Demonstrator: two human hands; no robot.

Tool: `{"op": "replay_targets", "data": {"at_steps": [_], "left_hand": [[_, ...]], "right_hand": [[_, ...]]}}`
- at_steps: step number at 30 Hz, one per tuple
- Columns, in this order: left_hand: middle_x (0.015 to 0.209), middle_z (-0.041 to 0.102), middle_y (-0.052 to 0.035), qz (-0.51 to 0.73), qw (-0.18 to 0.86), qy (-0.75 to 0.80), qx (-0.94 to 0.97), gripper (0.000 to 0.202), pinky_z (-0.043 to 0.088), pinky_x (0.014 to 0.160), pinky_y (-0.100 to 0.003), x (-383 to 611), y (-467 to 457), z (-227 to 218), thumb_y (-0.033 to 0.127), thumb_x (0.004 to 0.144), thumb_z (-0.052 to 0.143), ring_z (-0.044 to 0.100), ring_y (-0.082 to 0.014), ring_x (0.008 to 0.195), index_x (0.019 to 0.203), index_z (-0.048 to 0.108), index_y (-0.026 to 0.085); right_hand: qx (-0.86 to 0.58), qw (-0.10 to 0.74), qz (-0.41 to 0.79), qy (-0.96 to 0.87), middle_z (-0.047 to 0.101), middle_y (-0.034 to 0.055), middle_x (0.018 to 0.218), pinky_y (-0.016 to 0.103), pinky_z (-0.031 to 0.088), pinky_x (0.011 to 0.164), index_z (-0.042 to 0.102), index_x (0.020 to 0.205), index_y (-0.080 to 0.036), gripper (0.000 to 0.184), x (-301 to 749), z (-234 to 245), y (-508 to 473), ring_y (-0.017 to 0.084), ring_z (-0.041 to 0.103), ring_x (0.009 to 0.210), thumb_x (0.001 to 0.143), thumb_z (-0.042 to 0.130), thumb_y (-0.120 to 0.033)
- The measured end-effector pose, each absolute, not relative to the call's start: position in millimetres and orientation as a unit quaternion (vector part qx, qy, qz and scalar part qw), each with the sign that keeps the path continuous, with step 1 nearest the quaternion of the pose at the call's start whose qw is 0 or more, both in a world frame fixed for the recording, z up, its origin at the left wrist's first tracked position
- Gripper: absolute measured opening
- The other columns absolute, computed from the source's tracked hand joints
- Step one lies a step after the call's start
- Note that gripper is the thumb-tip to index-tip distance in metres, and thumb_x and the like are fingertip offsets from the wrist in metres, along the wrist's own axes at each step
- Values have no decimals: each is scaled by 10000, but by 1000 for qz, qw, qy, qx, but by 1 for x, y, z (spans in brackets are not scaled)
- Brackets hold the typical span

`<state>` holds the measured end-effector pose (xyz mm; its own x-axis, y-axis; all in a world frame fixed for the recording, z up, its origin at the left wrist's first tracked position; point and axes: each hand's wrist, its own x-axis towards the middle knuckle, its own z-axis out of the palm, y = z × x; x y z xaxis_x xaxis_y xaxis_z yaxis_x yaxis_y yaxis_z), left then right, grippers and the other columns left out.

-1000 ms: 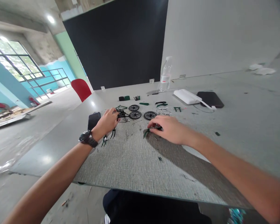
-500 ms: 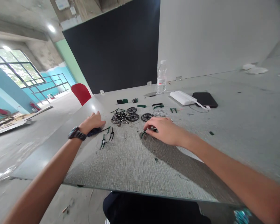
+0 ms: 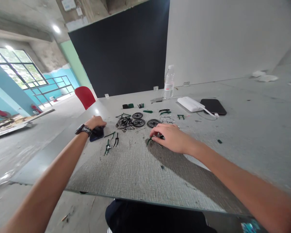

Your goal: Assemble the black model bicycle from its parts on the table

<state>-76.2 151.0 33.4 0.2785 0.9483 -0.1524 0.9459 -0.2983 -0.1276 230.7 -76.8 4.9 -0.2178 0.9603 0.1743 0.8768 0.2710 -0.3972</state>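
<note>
1. The small green part (image 3: 149, 140) sits just left of frame centre on the grey table (image 3: 244, 136), its long axis slanting from lower left up to the right, the upper end tucked under the fingertips.
2. The dark phone (image 3: 97, 133) lies left of centre near the table's left edge, its length running up and away into the frame.
3. Above centre: a half-built model bicycle (image 3: 124, 122), two loose black wheels (image 3: 138, 122) beside it, green fork pieces (image 3: 111, 144) lower left, a water bottle (image 3: 169, 82) further up, and a white power bank (image 3: 190, 104) and a black phone (image 3: 213, 106) at upper right.
4. The right hand (image 3: 172, 137) lies palm down, fingers curled, pinching the green part against the tabletop.
5. The left hand (image 3: 95, 123), watch on wrist, rests flat over the dark phone's upper end; whether it grips it, I cannot tell.
</note>
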Motion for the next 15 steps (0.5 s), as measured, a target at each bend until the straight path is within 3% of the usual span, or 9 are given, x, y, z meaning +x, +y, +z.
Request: {"op": "replay_targets", "data": {"at_steps": [7, 15], "left_hand": [[1279, 617, -108, 136, -32, -625, -768, 347, 567, 901, -448, -72, 147, 39, 342, 966, 622, 644, -251, 1084, 1265, 599, 168], [1267, 622, -99, 89, -100, -619, -774, 363, 569, 896, -457, -103, 156, 41, 356, 963, 624, 645, -266, 1080, 1262, 599, 153]], "right_hand": [[-593, 194, 107, -774, 689, 76, 1055, 487, 368, 877, 698, 988, -260, 268, 231, 6, -77, 250, 619, 939, 945, 472, -397], [-593, 190, 109, -775, 693, 65, 1081, 505, 372, 914, 696, 1007, -277, 256, 230, 7, -78, 257, 628, 967, 947, 477, -395]]}}
